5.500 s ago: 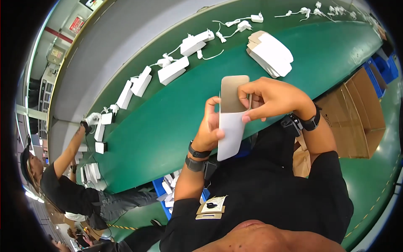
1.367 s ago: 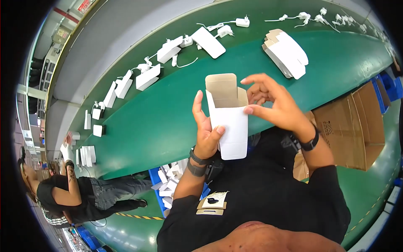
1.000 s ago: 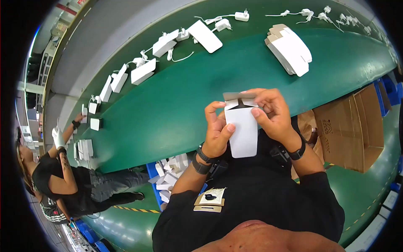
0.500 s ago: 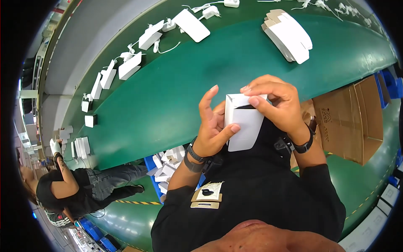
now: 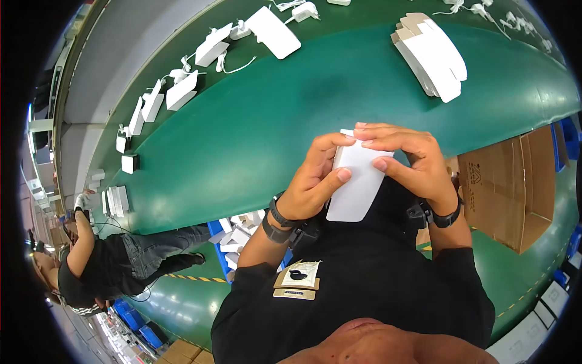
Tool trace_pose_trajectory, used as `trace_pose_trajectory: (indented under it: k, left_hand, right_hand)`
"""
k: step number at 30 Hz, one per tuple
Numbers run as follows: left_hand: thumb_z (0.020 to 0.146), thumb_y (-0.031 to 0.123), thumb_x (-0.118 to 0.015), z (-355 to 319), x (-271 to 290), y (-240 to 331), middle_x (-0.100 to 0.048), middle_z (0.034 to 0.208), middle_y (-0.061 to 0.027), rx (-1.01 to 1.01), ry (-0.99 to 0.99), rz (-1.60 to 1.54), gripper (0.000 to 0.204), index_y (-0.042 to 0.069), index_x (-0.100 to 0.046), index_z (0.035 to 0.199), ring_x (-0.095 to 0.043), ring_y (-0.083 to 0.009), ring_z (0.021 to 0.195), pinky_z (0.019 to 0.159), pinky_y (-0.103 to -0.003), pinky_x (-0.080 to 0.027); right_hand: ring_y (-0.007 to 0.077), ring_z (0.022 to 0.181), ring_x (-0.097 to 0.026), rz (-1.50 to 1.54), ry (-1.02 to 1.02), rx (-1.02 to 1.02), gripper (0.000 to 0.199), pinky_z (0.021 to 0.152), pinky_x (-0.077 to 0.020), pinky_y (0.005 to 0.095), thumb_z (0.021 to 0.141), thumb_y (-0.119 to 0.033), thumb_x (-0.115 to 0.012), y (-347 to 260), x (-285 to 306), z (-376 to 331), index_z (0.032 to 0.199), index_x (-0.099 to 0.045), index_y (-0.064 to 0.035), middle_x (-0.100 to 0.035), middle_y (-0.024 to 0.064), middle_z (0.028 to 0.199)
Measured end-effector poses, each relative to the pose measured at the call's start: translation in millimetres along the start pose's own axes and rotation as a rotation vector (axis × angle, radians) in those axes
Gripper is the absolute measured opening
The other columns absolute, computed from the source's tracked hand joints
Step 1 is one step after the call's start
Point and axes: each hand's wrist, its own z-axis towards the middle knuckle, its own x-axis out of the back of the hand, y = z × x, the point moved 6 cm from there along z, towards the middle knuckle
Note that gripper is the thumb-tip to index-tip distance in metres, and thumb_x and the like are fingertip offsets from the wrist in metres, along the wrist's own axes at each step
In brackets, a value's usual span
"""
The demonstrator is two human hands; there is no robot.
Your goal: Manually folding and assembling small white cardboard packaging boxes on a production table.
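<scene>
A small white carton [image 5: 359, 191] is held between my two hands in front of my body, above the near edge of the green work surface. My left hand [image 5: 312, 182] grips its left side, thumb on the face turned up to me and index finger at the top corner. With thumb and fingers closed on the upper right, my right hand [image 5: 418, 159] has its fingertips on the top end. That end looks folded over, with no gap showing. The carton's underside is hidden.
On the green table [image 5: 254, 133], a stack of flat white cartons [image 5: 431, 57] lies far right. White boxes [image 5: 182, 91] and chargers with cables [image 5: 303, 11] line the far side. A brown cardboard box [image 5: 500, 188] stands right, a blue bin [image 5: 221, 249] of white pieces left. A co-worker [image 5: 91, 261] is at far left.
The carton's top end, which showed a dark gap, is now covered by its folded flap. My left index finger has come down onto the top corner.
</scene>
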Motion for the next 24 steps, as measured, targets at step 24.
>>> trace_pose_trajectory:
  k: [24]
  left_hand:
    - [0.087, 0.014, -0.073, 239.9, 129.4, -2.3, -0.047, 0.133, -0.0177, -0.386, 0.862, 0.821, 0.044, 0.007, -0.047, 0.122, -0.055, -0.0247, 0.112, 0.095, -0.035, -0.048]
  right_hand:
    - [0.0338, 0.104, -0.067, -1.401, 0.65, 0.186, 0.02, 0.091, -0.051, 0.0437, 0.092, -0.006, -0.059, 4.6, 163.1, 17.8, 0.108, -0.069, 0.0019, -0.07, 0.0194, 0.111]
